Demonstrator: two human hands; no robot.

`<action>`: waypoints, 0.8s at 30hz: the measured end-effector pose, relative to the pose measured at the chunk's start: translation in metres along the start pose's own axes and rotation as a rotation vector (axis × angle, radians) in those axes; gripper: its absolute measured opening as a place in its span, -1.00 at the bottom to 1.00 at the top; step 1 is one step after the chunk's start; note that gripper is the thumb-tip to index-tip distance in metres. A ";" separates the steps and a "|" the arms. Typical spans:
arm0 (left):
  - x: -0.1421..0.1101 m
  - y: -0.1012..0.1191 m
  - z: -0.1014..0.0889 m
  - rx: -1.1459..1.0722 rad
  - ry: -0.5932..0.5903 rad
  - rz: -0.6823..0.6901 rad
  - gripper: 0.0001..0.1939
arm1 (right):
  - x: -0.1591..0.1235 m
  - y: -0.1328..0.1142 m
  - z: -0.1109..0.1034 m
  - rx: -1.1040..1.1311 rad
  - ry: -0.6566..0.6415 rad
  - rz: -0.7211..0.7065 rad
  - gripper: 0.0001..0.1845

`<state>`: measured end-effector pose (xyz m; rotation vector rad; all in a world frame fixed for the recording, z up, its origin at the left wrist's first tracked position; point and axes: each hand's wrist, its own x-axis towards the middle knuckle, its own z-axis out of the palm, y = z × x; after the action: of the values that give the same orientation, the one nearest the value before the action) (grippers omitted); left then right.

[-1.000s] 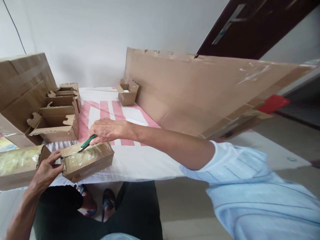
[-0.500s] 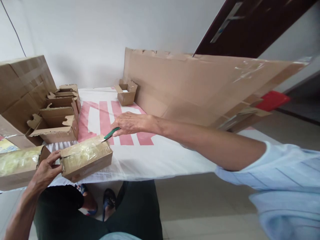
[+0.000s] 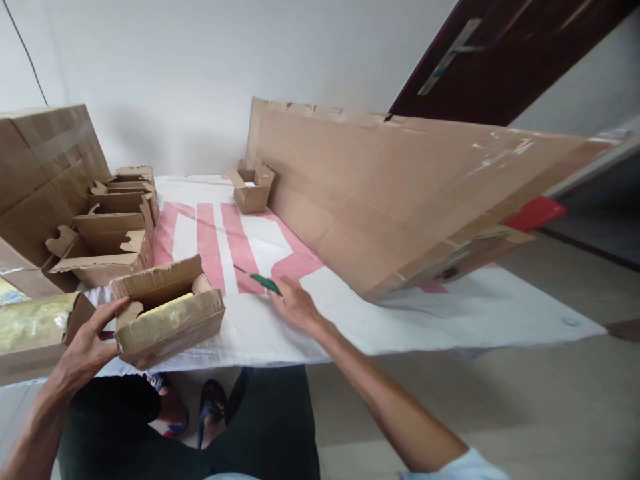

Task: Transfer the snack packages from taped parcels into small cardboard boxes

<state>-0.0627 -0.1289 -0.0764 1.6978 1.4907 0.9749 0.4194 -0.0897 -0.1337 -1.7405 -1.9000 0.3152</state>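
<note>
Your left hand [image 3: 93,340] grips the open box [image 3: 175,337] at its 9 o'clock end, likely to steady it on the tabletop [image 3: 280,343], while your right hand [image 3: 297,307] holds the knife [image 3: 265,284] toward 2 o'clock, likely for clearance.

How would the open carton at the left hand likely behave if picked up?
The open carton would probably hold its boxy shape, as its cardboard side looks straight. Its raised top flap might swing, since its upper edge stands free. It may weigh more than an empty box, because something yellow shows inside.
</note>
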 end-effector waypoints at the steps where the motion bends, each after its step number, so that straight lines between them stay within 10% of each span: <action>1: 0.000 0.001 0.000 -0.003 -0.005 -0.011 0.02 | -0.013 0.003 0.020 -0.042 -0.001 0.030 -0.65; 5: 0.000 0.010 -0.002 -0.005 -0.054 -0.048 0.24 | -0.038 -0.006 0.060 -0.011 0.045 0.074 -0.59; 12: -0.002 0.019 -0.008 0.108 -0.136 -0.051 0.43 | -0.021 -0.078 0.038 0.750 -0.099 -0.230 -0.49; 18: 0.004 0.008 -0.014 0.183 -0.164 -0.021 0.40 | -0.036 -0.132 0.055 0.551 0.007 -0.284 -0.31; 24: 0.004 0.006 -0.017 0.215 -0.174 0.048 0.18 | -0.059 -0.136 0.072 0.430 0.166 -0.328 -0.37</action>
<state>-0.0743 -0.1253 -0.0626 1.9250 1.4883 0.6902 0.2673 -0.1527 -0.1369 -1.1220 -1.7977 0.4051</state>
